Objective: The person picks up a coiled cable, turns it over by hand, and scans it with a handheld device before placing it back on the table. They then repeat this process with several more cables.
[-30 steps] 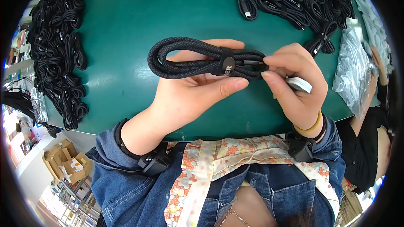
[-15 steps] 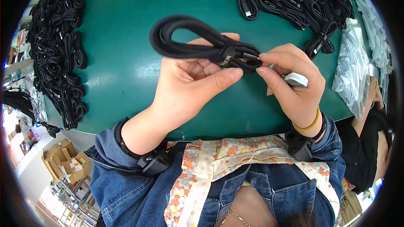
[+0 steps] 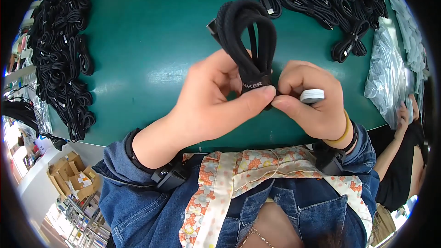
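Observation:
A coiled black braided cable (image 3: 229, 27) stands upright over the green table, bound at its lower end by a black strap (image 3: 253, 85) with pale lettering. My left hand (image 3: 206, 96) is closed round the lower end, its thumb across the strap. A metal plug end (image 3: 212, 26) sticks out at the coil's upper left. My right hand (image 3: 317, 101) is closed beside the strap, thumb and curled forefinger close together; whether they grip the strap's end is hidden. In that palm sits a small white-and-grey flat piece (image 3: 312, 95), its kind unclear.
Heaped bundled black cables (image 3: 59, 59) line the table's left side. More bundles (image 3: 303, 0) lie at the far right, by clear plastic bags (image 3: 385, 73). The green table (image 3: 133, 64) ends just before my body. Another person's hand (image 3: 404, 115) is at the right edge.
The coil has turned from lying sideways to standing up in my left hand. My right fingers have curled in and lowered beside the strap. The other person's hand has moved.

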### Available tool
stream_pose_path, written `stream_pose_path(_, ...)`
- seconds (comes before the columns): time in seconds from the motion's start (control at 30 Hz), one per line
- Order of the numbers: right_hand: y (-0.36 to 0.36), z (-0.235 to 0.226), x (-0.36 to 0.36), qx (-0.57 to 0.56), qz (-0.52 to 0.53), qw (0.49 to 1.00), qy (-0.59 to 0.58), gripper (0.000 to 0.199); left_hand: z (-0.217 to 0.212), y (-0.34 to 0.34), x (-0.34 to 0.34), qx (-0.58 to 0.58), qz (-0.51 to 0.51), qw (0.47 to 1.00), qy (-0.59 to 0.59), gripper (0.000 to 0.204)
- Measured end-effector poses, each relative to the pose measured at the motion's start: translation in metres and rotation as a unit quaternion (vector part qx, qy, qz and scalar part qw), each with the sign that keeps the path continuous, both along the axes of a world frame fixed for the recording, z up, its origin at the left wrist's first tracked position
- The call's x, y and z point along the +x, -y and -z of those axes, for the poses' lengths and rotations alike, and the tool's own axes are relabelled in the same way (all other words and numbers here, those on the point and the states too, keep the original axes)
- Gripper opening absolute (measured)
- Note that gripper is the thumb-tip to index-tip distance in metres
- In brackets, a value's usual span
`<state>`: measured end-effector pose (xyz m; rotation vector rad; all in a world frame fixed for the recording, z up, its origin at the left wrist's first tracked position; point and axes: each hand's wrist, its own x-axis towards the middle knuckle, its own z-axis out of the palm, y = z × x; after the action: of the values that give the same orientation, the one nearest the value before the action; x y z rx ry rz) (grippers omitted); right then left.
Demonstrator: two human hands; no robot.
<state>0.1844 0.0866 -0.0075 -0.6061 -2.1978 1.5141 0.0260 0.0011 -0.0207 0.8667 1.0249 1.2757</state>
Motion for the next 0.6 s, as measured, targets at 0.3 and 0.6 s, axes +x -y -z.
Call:
stream_pose_path(0.3, -0.004, -0.007, 0.003, -0.122, -0.015, 0.992, 0.021, 0.014, -0.001, 0.002, -0.002, -0.047, -0.071, 0.995, 0.044, 0.018)
stream_pose_path(0.6, 0.004, 0.002, 0.000, -0.232, 0.053, 0.970, 0.043, 0.016, 0.000, 0.004, 0.006, -0.008, -0.087, 0.995, -0.051, 0.021)
